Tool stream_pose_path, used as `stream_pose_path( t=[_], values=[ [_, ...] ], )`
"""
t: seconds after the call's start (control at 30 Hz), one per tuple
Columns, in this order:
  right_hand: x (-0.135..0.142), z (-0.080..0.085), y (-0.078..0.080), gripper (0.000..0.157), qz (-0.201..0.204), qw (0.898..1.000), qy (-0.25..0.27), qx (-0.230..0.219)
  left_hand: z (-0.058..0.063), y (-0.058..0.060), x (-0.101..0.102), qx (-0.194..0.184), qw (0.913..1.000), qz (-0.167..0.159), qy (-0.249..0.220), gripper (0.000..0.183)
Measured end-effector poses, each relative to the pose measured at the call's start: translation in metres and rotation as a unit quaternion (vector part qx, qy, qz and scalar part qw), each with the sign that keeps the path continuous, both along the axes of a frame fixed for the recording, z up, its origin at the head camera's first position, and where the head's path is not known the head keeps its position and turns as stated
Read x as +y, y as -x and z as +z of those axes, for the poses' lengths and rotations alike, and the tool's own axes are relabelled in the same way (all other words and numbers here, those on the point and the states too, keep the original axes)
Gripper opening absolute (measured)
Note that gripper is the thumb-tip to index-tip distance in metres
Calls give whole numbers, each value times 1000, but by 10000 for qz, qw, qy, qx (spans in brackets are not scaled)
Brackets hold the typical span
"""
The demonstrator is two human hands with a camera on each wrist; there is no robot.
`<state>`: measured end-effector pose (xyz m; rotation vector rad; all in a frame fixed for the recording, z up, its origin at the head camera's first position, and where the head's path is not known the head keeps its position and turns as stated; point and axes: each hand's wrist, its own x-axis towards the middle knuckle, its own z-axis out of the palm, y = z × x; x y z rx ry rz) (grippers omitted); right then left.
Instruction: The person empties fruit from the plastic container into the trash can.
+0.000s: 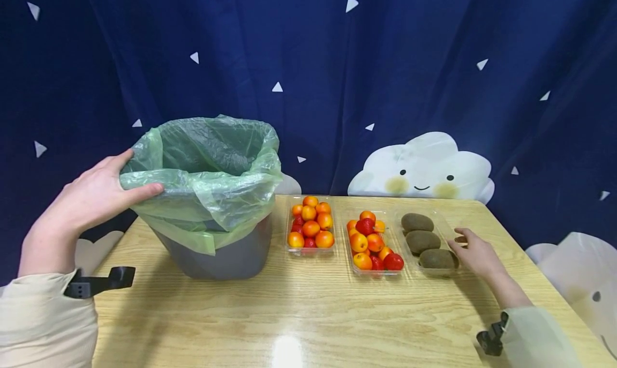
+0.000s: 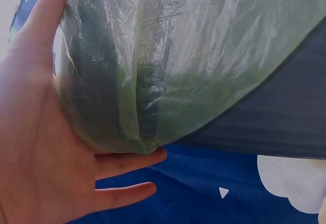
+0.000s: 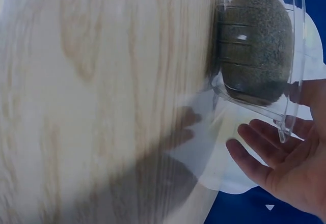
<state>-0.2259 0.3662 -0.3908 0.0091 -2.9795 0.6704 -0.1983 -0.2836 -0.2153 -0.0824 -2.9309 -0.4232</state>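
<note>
A grey bin (image 1: 226, 255) with a green plastic liner (image 1: 236, 191) folded over its rim stands on the left of the table. My left hand (image 1: 98, 191) rests against the bin's near left corner, thumb along the front of the liner. In the left wrist view its fingers (image 2: 130, 196) look straight, some reaching past the liner. To the right, a clear plastic tray (image 1: 436, 273) holds three brown kiwis (image 1: 422, 241). My right hand (image 1: 477, 253) is at this tray's right edge, fingers loosely bent. The right wrist view shows the thumb at the rim; whether it touches cannot be told.
Two clear trays of small orange and red fruits stand between bin and kiwis: one left (image 1: 310, 226), one right (image 1: 373, 245). They rest on a light wooden table (image 1: 337, 314). A dark blue curtain (image 1: 308, 52) with white triangles and clouds hangs behind.
</note>
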Motion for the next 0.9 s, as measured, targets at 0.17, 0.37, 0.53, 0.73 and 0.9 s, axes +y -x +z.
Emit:
stream_pose_path(
  t=[0.17,0.37,0.53,0.73,0.9],
  values=[
    [-2,-5,0,52,-117,9998,136,-79,0,0,1,50,10000,11,38,97],
    [-2,-11,0,48,-129,9996,230,84,-2,-1,1,131,9999,2,-5,96],
    [-3,-14,1,48,-159,9993,289,146,-2,-2,0,161,9999,-8,-18,96],
    [-5,-17,3,50,-219,9989,420,55,-2,-2,0,210,9998,-22,-10,96],
    [-7,-19,4,48,-264,9987,433,16,-2,-1,0,247,9997,-27,11,96]
  ],
)
